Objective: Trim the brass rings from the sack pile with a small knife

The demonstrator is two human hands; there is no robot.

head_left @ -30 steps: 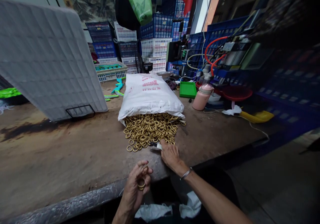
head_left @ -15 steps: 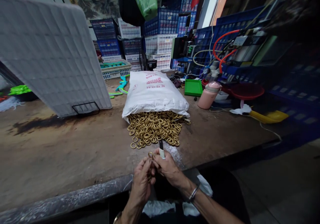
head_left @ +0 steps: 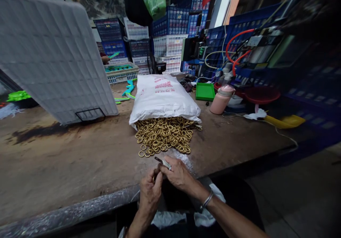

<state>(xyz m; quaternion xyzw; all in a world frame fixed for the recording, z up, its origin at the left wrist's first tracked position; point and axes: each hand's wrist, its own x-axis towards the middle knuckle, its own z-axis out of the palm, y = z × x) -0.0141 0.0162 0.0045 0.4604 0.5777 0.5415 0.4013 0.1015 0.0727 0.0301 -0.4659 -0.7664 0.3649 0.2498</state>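
My right hand (head_left: 179,173) is closed around a small knife (head_left: 166,164) with a pale handle, its short dark blade pointing up and left. Close against it, my left hand (head_left: 150,189) is closed with thumb and forefinger pinched on a gold-coloured ring (head_left: 154,178), mostly hidden by the fingers. Both hands are held over the table's front edge. Just beyond them lies a heap of gold-coloured rings (head_left: 165,135), spilling from the mouth of a white sack (head_left: 165,99) with red print.
A padded grey-white panel (head_left: 53,60) stands on the table (head_left: 80,163) at left. To the right are a green tray (head_left: 205,92), a pink bottle (head_left: 221,99) and a red dish (head_left: 262,95). Stacked crates (head_left: 170,46) fill the back, where another person's hand (head_left: 105,59) shows.
The knife has swung from upright to pointing left, its blade now over my left fingers. The ring that stood up between my fingertips is lower in my left hand. Another person's hand has appeared behind the panel.
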